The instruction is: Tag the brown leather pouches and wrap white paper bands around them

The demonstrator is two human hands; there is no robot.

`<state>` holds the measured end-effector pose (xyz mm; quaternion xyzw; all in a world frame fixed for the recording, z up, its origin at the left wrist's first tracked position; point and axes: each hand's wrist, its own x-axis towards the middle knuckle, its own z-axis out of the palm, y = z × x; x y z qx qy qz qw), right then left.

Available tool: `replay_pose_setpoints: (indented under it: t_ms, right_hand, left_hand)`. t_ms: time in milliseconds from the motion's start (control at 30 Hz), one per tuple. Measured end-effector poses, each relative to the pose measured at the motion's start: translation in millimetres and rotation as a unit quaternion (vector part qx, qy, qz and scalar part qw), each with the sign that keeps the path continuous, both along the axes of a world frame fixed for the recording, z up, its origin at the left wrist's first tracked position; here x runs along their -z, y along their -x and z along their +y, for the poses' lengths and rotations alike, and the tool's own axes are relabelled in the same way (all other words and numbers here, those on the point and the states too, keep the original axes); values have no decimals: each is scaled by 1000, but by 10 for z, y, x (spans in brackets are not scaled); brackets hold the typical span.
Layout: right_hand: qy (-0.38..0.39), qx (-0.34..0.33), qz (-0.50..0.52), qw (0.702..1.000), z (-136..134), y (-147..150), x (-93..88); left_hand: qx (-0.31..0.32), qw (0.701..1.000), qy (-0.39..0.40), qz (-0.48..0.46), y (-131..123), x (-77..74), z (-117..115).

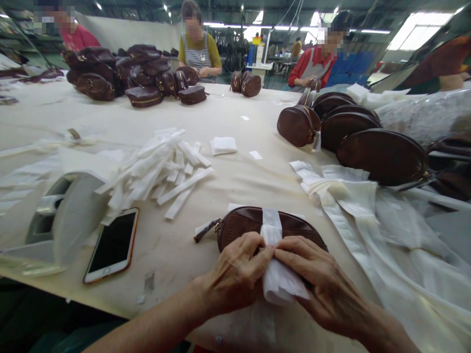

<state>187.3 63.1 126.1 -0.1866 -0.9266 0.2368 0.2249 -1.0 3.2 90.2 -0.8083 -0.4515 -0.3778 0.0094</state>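
A dark brown oval bag point(243, 225) lies on the table in front of me, its zipper pull with a tassel point(206, 229) sticking out at the left. Across its middle runs a white paper strip point(271, 221), whose bunched lower part hangs toward me. My left hand point(241, 269) pinches the strip from the left, thumb and fingertips closed at the bag's centre. From the right, my right hand point(312, 279) has its fingertips closed on the same strip, touching the left thumb. Both hands hide the lower part of the bag.
A heap of white strips point(154, 171) and a phone point(112, 245) lie to the left, beside a tape roll point(59, 215). Several finished-looking brown bags point(379, 152) and long white sheets point(349, 206) are at right. Across the table, co-workers point(200, 49) stand near more bags point(143, 73).
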Motion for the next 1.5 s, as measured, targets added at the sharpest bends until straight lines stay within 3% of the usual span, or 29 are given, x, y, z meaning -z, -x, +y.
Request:
replay_pose_setpoints:
  t_ms: [100, 233, 467, 700, 900, 1133, 1300, 1400, 1500]
  right_hand:
    - [8, -23, -42, 999, 22, -134, -30]
    - [-49, -36, -66, 996, 40, -220, -19]
    - [-192, -56, -76, 977, 5, -225, 222]
    - [-259, -71, -53, 962, -17, -280, 497]
    - [-259, -46, -9, 965, 36, -241, 711]
    - [-204, -55, 17, 977, 27, -239, 631]
    - [-222, -61, 27, 973, 23, -242, 631]
    - [-252, -63, 26, 965, 29, -241, 649]
    - [-271, -60, 19, 961, 24, -237, 654]
  left_hand:
    - [24, 1000, -3, 20, 29, -12, 12]
    - [82, 991, -3, 102, 111, -49, 39]
    - [118, 973, -20, 198, 260, -46, 48]
    - [113, 969, -83, 202, 202, 194, 28]
    - [99, 963, -126, 218, 158, 350, 74]
    - [125, 959, -103, 231, 233, 333, 41]
    - [120, 962, -109, 220, 254, 393, 20]
    - [155, 962, -53, 219, 330, 362, 15]
    - [204, 963, 48, 170, 396, 222, 25]
